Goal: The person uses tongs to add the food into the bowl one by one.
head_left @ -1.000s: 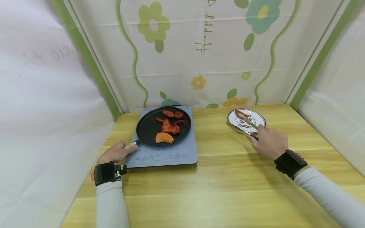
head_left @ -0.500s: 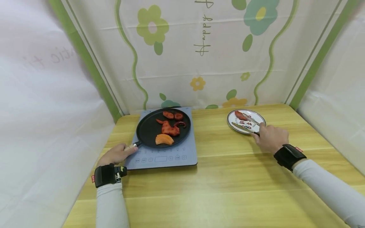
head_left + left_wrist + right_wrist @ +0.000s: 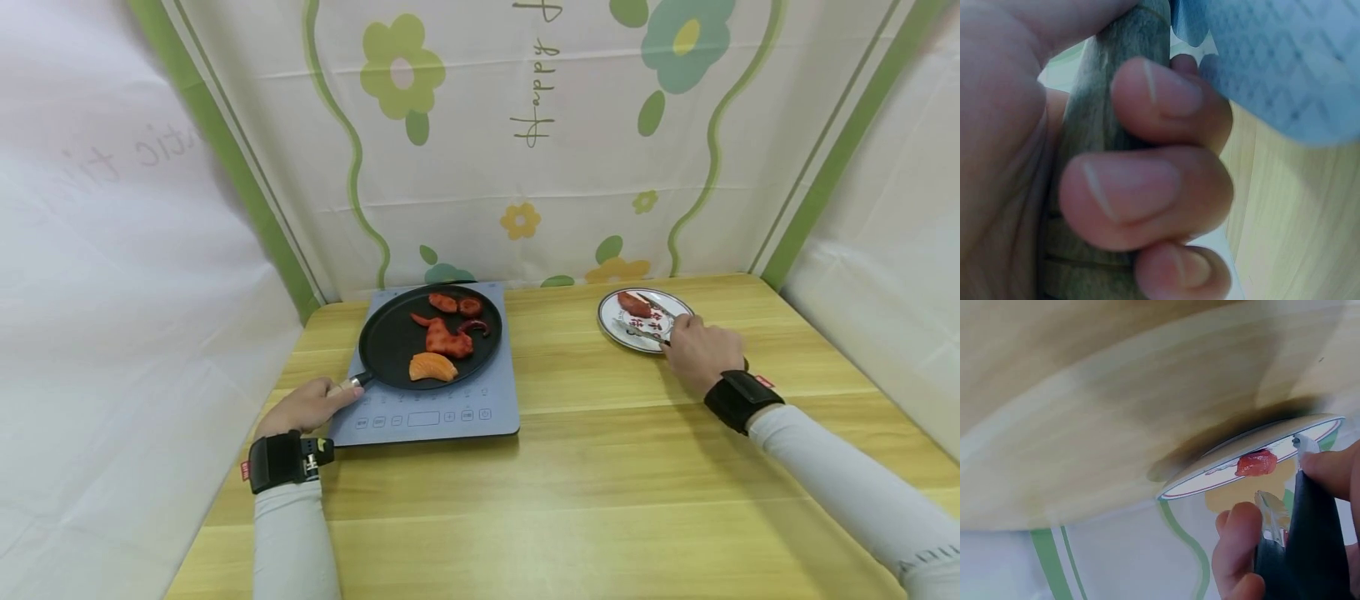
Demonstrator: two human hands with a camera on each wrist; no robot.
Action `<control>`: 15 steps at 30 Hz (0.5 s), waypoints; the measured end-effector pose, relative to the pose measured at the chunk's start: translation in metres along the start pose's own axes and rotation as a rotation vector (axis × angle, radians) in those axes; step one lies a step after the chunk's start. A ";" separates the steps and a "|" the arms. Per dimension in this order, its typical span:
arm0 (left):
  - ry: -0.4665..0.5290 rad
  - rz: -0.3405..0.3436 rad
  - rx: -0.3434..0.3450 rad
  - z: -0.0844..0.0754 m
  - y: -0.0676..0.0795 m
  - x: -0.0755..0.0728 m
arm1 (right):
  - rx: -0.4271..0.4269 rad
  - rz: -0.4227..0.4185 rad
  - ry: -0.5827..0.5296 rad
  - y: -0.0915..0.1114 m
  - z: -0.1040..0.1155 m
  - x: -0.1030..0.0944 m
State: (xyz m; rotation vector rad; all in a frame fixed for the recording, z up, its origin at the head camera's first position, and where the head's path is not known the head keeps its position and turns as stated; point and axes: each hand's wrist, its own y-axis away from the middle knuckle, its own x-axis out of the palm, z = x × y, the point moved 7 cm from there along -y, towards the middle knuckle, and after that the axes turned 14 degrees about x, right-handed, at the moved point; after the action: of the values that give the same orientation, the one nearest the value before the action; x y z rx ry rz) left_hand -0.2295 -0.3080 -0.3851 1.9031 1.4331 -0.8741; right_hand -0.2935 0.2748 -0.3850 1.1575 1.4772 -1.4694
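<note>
My left hand (image 3: 307, 407) grips the wooden handle (image 3: 1110, 81) of a black flat frying pan (image 3: 393, 337), fingers curled round it. The pan sits on a grey induction cooktop (image 3: 495, 400). In it lie an orange salmon-like slice (image 3: 432, 367), a red chicken wing (image 3: 447, 339) and several smaller reddish pieces. At the right, my right hand (image 3: 705, 354) holds metal tongs with dark handles (image 3: 1319, 540). Their arms are spread over a white, dark-rimmed plate (image 3: 609, 327). A red meat-like piece (image 3: 633, 304) lies on that plate, beside the tongs' far arm.
Everything stands on a wood-grain table (image 3: 570, 483). A white curtain with printed flowers (image 3: 465, 167) hangs right behind its back edge, and white sheets (image 3: 112, 292) enclose both sides. Table surface lies between the cooktop and the plate.
The tongs' arms have shifted off the red meat piece, which shows more fully on the plate. My right hand has moved slightly left and away from me. The left hand stays on the pan handle.
</note>
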 end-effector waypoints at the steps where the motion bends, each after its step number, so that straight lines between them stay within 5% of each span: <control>1: -0.001 0.000 -0.002 0.000 0.000 0.000 | -0.005 -0.010 0.003 -0.001 0.001 0.001; 4: -0.013 0.001 -0.011 0.001 0.001 -0.001 | -0.027 -0.087 0.023 -0.005 0.007 0.002; 11: -0.040 -0.009 -0.020 0.004 0.001 -0.003 | -0.037 -0.414 0.093 -0.010 0.020 -0.005; 15: -0.040 -0.011 -0.017 0.004 0.000 -0.002 | -0.019 -0.413 0.151 -0.020 0.023 -0.001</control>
State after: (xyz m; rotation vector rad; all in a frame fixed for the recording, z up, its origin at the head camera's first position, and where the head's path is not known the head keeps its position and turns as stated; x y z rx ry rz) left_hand -0.2301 -0.3120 -0.3862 1.8570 1.4240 -0.8970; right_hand -0.3140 0.2527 -0.3788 1.0084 1.9162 -1.6600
